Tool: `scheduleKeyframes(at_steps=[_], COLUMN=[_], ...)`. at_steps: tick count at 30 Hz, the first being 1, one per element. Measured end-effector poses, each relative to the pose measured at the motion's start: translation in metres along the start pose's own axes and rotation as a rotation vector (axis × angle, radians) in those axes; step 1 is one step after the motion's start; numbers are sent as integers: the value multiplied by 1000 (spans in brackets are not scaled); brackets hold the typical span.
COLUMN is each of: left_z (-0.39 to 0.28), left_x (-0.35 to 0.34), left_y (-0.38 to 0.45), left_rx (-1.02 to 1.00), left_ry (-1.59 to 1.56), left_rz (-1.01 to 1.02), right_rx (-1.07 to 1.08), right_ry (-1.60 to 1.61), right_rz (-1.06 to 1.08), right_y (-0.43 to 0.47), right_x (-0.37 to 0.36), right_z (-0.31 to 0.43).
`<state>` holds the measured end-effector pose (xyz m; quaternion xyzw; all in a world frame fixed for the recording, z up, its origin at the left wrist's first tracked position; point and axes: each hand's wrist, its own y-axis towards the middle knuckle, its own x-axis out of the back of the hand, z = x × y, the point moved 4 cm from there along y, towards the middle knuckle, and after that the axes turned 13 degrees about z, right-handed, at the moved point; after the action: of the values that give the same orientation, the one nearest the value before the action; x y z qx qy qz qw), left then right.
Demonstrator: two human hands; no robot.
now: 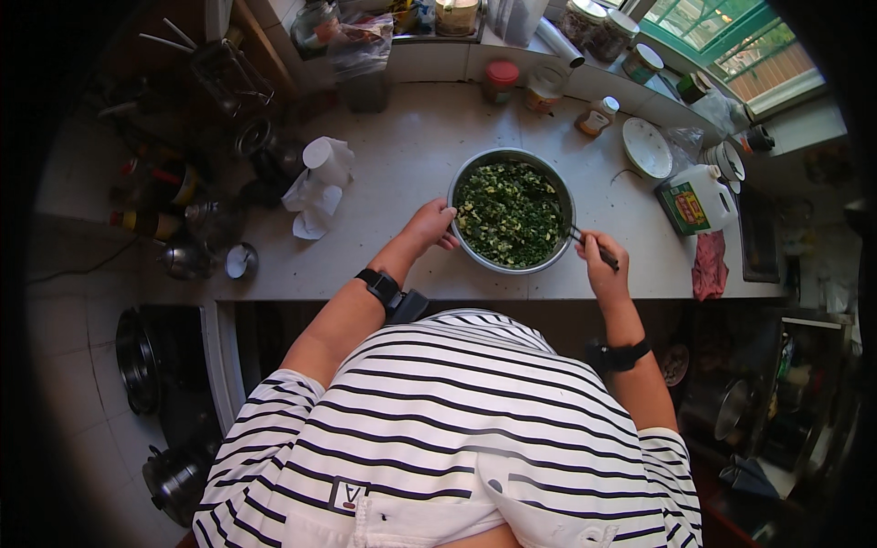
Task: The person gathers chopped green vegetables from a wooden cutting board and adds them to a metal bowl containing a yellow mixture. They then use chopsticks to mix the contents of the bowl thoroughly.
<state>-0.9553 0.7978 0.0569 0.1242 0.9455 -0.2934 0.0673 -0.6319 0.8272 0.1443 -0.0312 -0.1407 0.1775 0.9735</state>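
A round metal bowl [512, 269] stands on the white tiled counter before me. Chopped green leaves mixed with yellow bits, likely egg, fill much of it [510, 212]. My left hand [434, 225] grips the bowl's left rim, thumb at the edge and fingers against the outer wall. At the right rim, my right hand [603, 257] is closed on dark chopsticks [608, 259], whose far ends reach over the rim into the bowl; their tips are hidden in the greens.
Left of the bowl stand a paper roll [327, 161] and a small metal cup [241, 262]. Behind are a red-lidded jar [501, 81], a glass jar [546, 88] and a small bottle [597, 116]. To the right are a plate [647, 148], a plastic jug [697, 200] and a red cloth [710, 266].
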Motion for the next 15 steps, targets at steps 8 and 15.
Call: scheduleKeyframes(at_steps=[8, 15], left_z=[0, -4], left_x=[0, -1], left_y=[1, -4], left_rx=[16, 22], left_ry=[-9, -29], left_rz=[20, 9], right_rx=[-163, -61], right_ry=[579, 577], right_rz=[5, 46], right_y=[-4, 16], right_x=[-45, -47], right_z=[-18, 28])
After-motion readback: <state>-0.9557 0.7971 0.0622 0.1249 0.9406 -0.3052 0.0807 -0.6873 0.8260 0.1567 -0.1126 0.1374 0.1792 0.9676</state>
